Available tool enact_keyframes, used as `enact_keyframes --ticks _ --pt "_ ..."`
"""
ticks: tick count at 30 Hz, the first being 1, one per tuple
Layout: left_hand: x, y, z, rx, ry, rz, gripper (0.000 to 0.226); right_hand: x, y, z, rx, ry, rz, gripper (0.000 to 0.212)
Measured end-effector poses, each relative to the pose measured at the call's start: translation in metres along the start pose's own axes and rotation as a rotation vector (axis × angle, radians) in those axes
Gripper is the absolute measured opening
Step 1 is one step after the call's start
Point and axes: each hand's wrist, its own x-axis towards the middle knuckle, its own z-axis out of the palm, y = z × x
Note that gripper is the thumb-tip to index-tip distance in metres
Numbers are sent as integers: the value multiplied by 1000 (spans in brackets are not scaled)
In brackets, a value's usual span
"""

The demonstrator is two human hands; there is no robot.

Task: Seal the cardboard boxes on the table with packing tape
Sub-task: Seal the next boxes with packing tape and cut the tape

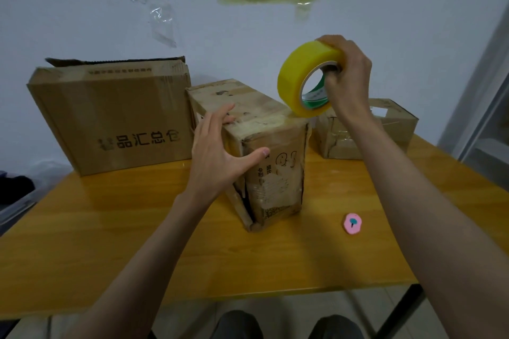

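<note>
A worn, narrow cardboard box (275, 173) stands in the middle of the wooden table (110, 242). My left hand (217, 154) rests against its near left top edge with fingers spread, the thumb on the front face. My right hand (344, 77) grips a yellow roll of packing tape (300, 77), fingers through the core. The roll's lower edge touches the box's top right corner. A big printed box (110, 115) stands at the back left with its top flaps raised. A smaller crumpled box (385, 132) sits at the back right, partly behind my right arm.
A small pink round object (353, 223) lies on the table to the right of the middle box. The wall (82, 22) rises right behind the boxes, with bits of old tape stuck on it. The table's front edge is close to my knees.
</note>
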Motion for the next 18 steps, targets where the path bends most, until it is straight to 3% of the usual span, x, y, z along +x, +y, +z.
enact_keyframes --ticks 6,18 --pt "-3 1 0 -1 -1 -3 95 7 34 -25 -160 13 -19 65" --pt "-5 2 1 1 6 -3 90 -33 66 -7 -46 -42 174 57"
